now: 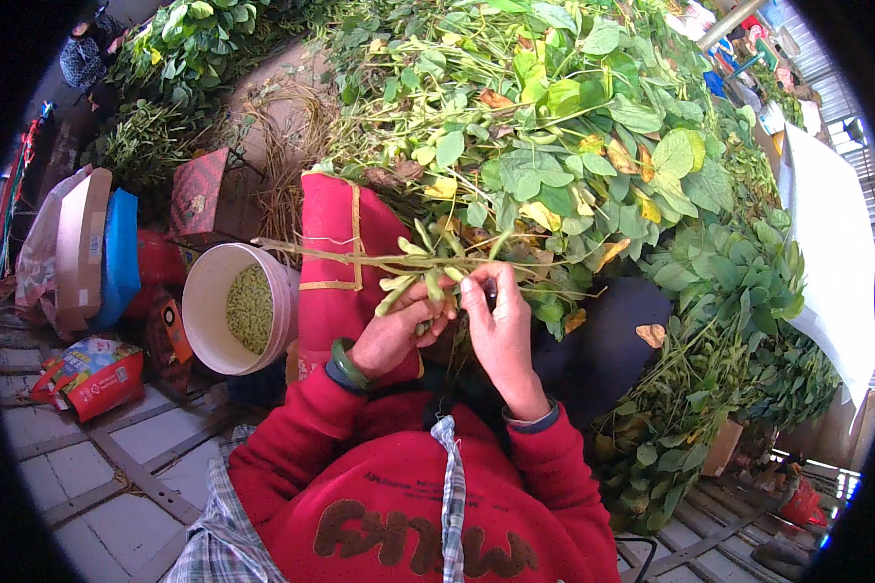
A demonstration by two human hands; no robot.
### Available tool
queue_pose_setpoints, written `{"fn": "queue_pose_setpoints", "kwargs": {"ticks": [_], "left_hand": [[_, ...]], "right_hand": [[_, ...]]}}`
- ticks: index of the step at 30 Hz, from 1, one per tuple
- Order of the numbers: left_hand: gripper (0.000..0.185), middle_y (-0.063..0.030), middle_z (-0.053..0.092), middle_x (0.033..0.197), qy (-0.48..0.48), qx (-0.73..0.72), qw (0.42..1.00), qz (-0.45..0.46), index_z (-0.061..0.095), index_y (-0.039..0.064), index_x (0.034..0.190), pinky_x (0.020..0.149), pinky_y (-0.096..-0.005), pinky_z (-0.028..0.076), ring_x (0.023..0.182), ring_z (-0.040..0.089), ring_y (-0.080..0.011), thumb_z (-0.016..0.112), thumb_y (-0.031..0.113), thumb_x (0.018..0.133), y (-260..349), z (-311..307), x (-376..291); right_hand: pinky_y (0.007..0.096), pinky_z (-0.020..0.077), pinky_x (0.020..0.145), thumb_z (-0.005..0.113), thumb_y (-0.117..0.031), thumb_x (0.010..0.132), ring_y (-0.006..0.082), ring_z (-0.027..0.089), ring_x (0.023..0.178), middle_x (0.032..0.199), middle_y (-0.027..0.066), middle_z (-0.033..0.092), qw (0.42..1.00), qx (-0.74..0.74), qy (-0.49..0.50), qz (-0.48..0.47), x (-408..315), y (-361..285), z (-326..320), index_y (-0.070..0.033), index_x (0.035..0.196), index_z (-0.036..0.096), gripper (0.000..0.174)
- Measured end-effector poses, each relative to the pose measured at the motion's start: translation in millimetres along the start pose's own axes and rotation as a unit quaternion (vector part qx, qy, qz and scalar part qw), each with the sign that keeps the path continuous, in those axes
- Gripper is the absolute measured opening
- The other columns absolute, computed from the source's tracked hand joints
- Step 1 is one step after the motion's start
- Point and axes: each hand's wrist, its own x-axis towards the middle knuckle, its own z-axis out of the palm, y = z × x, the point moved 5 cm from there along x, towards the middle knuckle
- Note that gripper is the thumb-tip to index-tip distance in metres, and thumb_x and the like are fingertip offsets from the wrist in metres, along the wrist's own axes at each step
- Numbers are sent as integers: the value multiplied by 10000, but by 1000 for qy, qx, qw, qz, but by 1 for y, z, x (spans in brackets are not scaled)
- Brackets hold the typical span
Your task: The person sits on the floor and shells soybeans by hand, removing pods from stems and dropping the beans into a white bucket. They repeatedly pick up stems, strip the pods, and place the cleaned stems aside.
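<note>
A bean stalk (335, 256) with several plump green pods (413, 248) lies crosswise before my chest, its bare end to the left. My left hand (401, 328), with a green bangle (348, 362) at the wrist, is closed around pods below the stalk. Thumb and fingers of my right hand (499, 313) pinch at the stalk beside a pod; a small dark thing shows between them, too hidden to name. To the left, a white plastic bucket (203, 306) tilts towards me with shelled green beans (250, 310) inside.
A large heap of leafy bean plants (554, 116) spreads ahead and down the right side. Red cloth (328, 226) covers my left leg. A red woven-patterned box (198, 193), a cardboard box (80, 248) and a red printed bag (98, 375) stand left. Another person (82, 62) is far left.
</note>
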Motion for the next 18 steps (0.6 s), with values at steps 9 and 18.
{"fn": "queue_pose_setpoints", "kwargs": {"ticks": [9, 18], "left_hand": [[167, 72, 398, 550, 50, 11, 998, 47, 582, 75, 861, 431, -191, 206, 457, 291, -26, 547, 234, 900, -14, -12, 10], [171, 73, 408, 645, -45, 92, 995, 6, 562, 71, 931, 457, -200, 209, 526, 280, -25, 514, 235, 917, -1, -10, 4]], "right_hand": [[383, 454, 577, 387, -139, 914, 275, 596, 611, 648, 146, 571, 969, -62, -211, 117, -28, 14, 16, -6, 972, 430, 150], [485, 430, 583, 400, -124, 894, 432, 557, 667, 689, 246, 553, 962, -9, -249, 110, -31, 35, 22, 4, 981, 400, 155]]}}
